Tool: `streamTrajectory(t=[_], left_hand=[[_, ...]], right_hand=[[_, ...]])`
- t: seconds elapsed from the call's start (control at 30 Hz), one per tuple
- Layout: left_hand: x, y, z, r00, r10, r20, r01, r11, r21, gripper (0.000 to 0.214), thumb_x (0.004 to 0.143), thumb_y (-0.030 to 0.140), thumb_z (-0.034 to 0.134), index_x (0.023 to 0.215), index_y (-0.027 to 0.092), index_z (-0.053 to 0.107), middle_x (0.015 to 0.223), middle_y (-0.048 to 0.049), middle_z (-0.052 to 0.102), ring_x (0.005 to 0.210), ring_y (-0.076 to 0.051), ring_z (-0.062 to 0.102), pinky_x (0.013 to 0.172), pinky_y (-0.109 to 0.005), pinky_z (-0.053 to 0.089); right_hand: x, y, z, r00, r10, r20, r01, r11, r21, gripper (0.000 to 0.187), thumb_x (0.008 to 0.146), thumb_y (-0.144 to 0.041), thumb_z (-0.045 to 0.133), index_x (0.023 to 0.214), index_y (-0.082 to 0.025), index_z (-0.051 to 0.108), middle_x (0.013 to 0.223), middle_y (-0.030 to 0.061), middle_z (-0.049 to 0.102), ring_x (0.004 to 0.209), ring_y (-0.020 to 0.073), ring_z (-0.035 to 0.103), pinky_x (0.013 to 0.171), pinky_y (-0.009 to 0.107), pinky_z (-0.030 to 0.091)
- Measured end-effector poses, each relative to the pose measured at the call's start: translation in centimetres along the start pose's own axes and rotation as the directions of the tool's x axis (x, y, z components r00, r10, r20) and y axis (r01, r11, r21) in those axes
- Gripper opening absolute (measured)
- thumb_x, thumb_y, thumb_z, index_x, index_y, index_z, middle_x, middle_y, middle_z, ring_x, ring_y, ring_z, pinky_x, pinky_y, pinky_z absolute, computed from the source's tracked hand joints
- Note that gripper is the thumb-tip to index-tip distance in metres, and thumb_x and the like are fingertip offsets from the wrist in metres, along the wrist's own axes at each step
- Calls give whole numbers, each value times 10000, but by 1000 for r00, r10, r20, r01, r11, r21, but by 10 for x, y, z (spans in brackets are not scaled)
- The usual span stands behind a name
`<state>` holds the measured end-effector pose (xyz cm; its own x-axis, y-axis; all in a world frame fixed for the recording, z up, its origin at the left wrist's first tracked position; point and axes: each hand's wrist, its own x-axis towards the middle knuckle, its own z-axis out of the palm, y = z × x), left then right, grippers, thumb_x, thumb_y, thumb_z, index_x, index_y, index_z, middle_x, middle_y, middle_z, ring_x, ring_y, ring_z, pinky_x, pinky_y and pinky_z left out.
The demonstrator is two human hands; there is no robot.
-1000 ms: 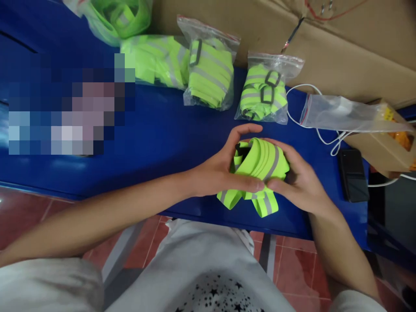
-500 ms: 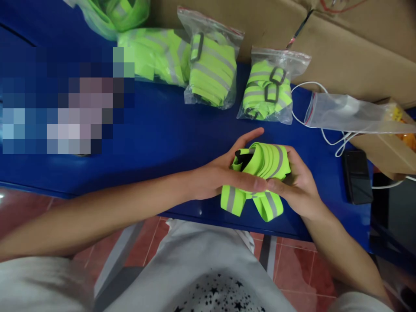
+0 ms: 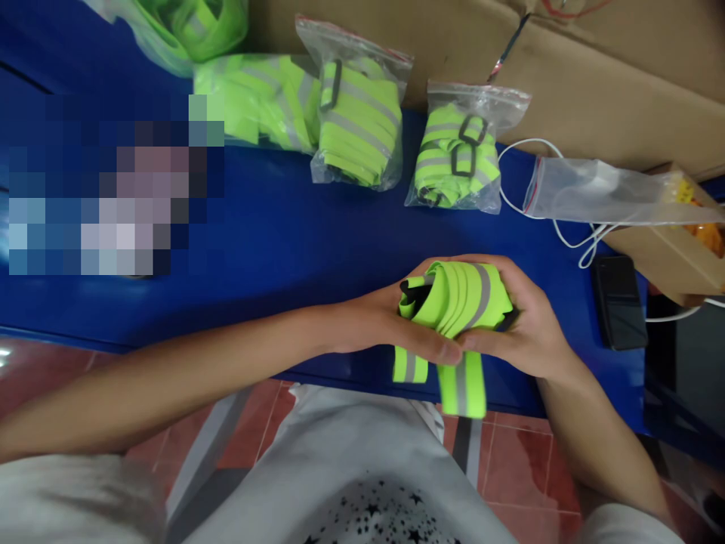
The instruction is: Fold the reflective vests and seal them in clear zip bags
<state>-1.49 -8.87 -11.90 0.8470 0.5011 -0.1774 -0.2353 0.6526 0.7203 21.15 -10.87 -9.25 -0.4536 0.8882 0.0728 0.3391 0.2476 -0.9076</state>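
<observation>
Between my two hands is a folded bundle of neon-yellow reflective strap with grey stripes and some black parts at its sides. My left hand grips it from the left, its thumb across the lower front and its other fingers mostly hidden behind. From the right, my right hand wraps round the bundle, thumb pressed on the front close to the left thumb. Two strap ends hang below the thumbs, the right one longer. The bundle is held above the near edge of the blue table.
Behind my hands lie a bagged strap bundle, another bagged bundle and more bagged straps. At right are an empty zip bag, a white cable, a black phone and an open carton. Large cardboard boxes stand behind.
My left fingers, earlier stretched out above the bundle, have gone behind it. The bundle has moved slightly down, and the right strap end hangs lower, straightened out of its loop.
</observation>
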Motion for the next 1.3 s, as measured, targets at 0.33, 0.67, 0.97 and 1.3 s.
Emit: streamTrajectory(t=[0.33, 0.67, 0.97, 1.3], left_hand=[[1, 7, -9, 999, 39, 25, -42, 986, 162, 930, 708, 334, 929, 1516, 280, 471, 1053, -42, 738, 1121, -275, 701, 911, -370, 592], [7, -2, -3, 999, -10, -45, -3, 961, -275, 284, 779, 257, 847, 1037, 176, 763, 976, -80, 781, 905, -241, 747, 788, -364, 634], [0, 11, -2, 995, 97, -28, -100, 933, -344, 456, 777, 452, 900, 1178, 293, 751, 1166, 15, 773, 1215, -225, 702, 1022, -357, 566], [6, 15, -6, 981, 74, -180, -106, 979, -174, 344, 833, 341, 845, 1112, 155, 770, 1115, -106, 779, 1071, -274, 735, 962, -404, 582]], right_hand=[[-4, 3, 6, 994, -46, -100, 53, 996, 66, 703, 771, -468, 912, 1378, -300, 600, 1328, 67, 731, 1141, 280, 736, 969, 440, 632], [-7, 18, 12, 878, -290, -380, 120, 903, -412, 782, 731, -458, 942, 1425, -324, 607, 1273, 88, 711, 1137, 342, 718, 967, 508, 618], [-4, 6, 12, 894, -437, -96, 288, 726, -625, 607, 951, -239, 724, 1494, -443, 545, 1531, 17, 617, 1351, 323, 645, 1121, 556, 544], [-9, 34, -84, 704, -534, -468, -85, 591, -802, 502, 1028, -321, 588, 1527, -269, 558, 1532, 112, 594, 1465, 353, 523, 1218, 565, 384]])
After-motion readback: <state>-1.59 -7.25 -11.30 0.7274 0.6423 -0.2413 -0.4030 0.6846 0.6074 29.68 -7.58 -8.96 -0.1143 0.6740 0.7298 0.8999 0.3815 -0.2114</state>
